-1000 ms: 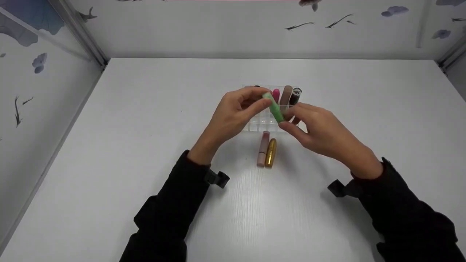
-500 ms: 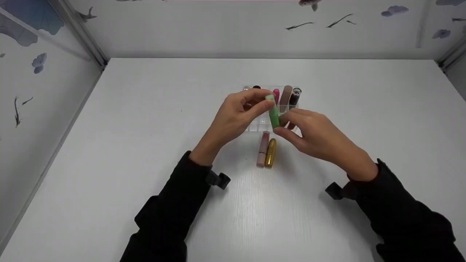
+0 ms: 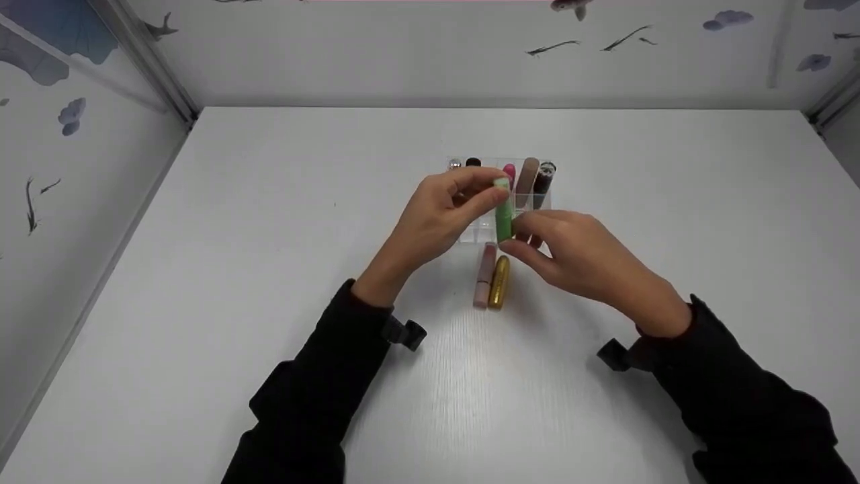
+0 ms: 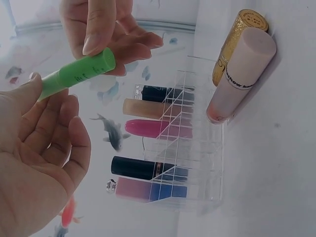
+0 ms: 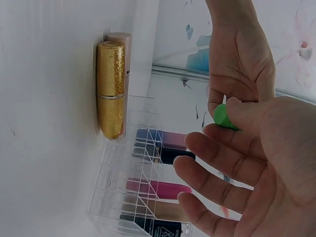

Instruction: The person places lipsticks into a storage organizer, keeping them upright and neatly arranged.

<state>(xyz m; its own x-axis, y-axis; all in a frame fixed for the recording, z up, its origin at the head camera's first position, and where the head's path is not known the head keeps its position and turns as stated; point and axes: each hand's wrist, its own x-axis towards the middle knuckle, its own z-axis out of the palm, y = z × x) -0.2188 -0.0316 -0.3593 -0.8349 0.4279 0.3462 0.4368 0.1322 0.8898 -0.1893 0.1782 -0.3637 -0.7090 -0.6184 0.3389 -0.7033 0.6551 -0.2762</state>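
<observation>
A slim green lipstick tube (image 3: 503, 218) is held nearly upright above the table, in front of a clear compartment organizer (image 3: 470, 235). My left hand (image 3: 437, 212) pinches its paler upper end between thumb and fingers. At the lower end, my right hand (image 3: 578, 252) holds the tube between thumb and index finger, its other fingers spread in the right wrist view. Directly below, a pink lip gloss tube (image 4: 249, 61) and a gold lipstick (image 5: 111, 89) lie side by side on the table. The left hand partly hides the organizer in the head view.
Several cosmetics stand in the organizer's back row, among them a bright pink tube (image 4: 145, 128), a beige tube (image 3: 528, 178) and a black tube (image 4: 133, 168). White patterned panels (image 3: 403, 54) border the white table (image 3: 269, 202) at the back and left.
The green lipstick tube has turned from slanted to nearly upright. My right hand has moved down and left with its lower end; my left hand has shifted slightly. The lying tubes stay put.
</observation>
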